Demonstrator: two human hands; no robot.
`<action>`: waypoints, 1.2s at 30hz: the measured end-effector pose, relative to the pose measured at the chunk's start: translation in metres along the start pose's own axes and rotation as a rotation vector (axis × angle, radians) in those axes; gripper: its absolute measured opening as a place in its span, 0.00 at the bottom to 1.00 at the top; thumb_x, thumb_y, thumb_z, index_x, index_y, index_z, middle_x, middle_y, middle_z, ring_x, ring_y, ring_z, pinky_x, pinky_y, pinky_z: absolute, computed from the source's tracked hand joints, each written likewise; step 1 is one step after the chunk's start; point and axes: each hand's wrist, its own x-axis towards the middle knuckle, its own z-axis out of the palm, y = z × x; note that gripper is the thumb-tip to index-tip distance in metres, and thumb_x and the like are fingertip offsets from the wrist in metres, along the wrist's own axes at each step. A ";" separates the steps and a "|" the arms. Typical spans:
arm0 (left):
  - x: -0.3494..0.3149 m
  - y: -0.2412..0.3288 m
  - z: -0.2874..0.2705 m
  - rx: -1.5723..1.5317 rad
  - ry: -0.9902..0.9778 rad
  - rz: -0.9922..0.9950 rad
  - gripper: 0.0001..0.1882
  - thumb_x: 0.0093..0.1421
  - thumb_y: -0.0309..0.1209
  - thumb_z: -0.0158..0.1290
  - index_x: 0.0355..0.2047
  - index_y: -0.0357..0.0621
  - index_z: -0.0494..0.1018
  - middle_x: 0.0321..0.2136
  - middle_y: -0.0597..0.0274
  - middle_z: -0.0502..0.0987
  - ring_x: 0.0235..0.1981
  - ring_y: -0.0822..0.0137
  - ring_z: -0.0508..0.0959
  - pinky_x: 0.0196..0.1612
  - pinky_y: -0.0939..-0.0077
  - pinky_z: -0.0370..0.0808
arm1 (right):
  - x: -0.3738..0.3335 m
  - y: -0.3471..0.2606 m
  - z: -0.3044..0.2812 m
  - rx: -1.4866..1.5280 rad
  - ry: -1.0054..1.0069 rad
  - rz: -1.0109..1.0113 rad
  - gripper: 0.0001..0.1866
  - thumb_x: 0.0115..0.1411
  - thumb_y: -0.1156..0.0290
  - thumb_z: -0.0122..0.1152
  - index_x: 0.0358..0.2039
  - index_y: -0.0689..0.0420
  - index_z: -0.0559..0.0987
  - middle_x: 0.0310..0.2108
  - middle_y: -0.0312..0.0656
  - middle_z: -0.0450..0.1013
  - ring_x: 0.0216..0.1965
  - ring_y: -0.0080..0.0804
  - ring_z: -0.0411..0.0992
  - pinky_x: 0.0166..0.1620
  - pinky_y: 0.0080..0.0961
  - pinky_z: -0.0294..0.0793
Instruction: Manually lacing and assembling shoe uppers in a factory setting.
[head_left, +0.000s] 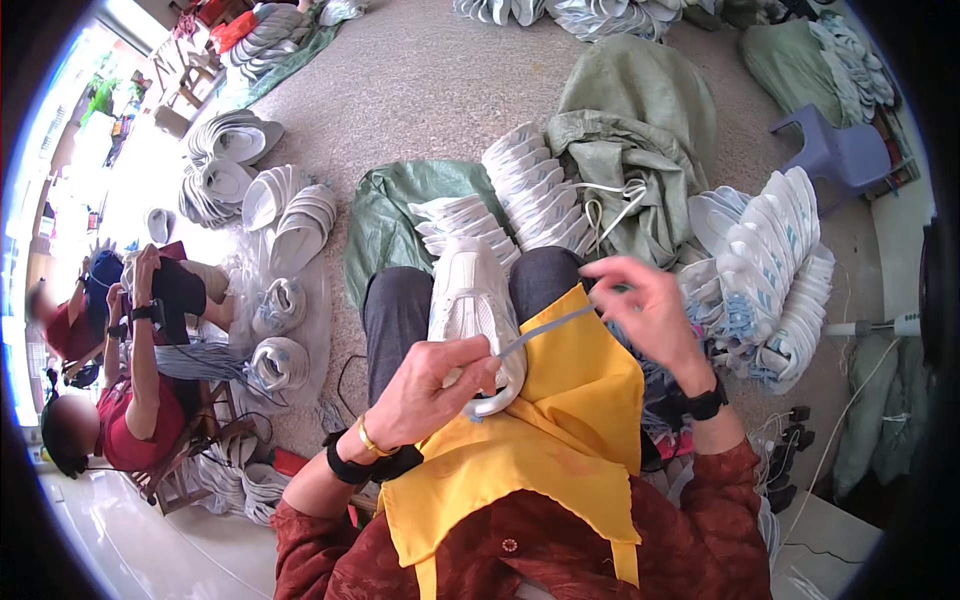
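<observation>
While left [425, 390] and right hands [650, 314] pinch a strip [548, 328], the shoe [468, 275] is partly hidden.

A white shoe [465, 305] lies lengthwise in the middle of the lap [395, 330], its rounded end at the far edge, between the knees, its pale grey-blue-rimmed opening toward the near edge. I can make out fine mesh and smooth panels on its upper. A narrow, flat grey strip [548, 328] runs nearly straight from the left hand [435, 385], over the shoe's right side, slanting outward toward the lap's right edge, up to the right hand [645, 310].
</observation>
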 end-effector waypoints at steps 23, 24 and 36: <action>-0.008 -0.043 0.011 0.360 0.542 0.151 0.12 0.57 0.22 0.63 0.36 0.38 0.70 0.35 0.59 0.71 0.27 0.65 0.72 0.31 0.72 0.70 | 0.003 -0.019 0.091 -0.006 -0.162 -0.179 0.05 0.61 0.80 0.68 0.37 0.63 0.81 0.32 0.43 0.79 0.31 0.27 0.80 0.36 0.25 0.79; -0.010 -0.053 0.013 0.361 0.548 0.144 0.12 0.57 0.22 0.63 0.36 0.38 0.70 0.35 0.59 0.71 0.27 0.65 0.72 0.31 0.72 0.70 | 0.003 -0.018 0.095 -0.003 -0.171 -0.180 0.05 0.61 0.80 0.68 0.37 0.63 0.81 0.32 0.43 0.79 0.31 0.27 0.80 0.36 0.25 0.79; -0.011 -0.079 0.026 0.160 0.508 0.052 0.11 0.57 0.19 0.60 0.35 0.39 0.68 0.30 0.63 0.63 0.22 0.72 0.67 0.26 0.76 0.65 | -0.017 -0.002 0.117 -0.122 -0.072 -0.263 0.06 0.60 0.80 0.68 0.34 0.60 0.78 0.33 0.44 0.74 0.32 0.43 0.76 0.34 0.33 0.77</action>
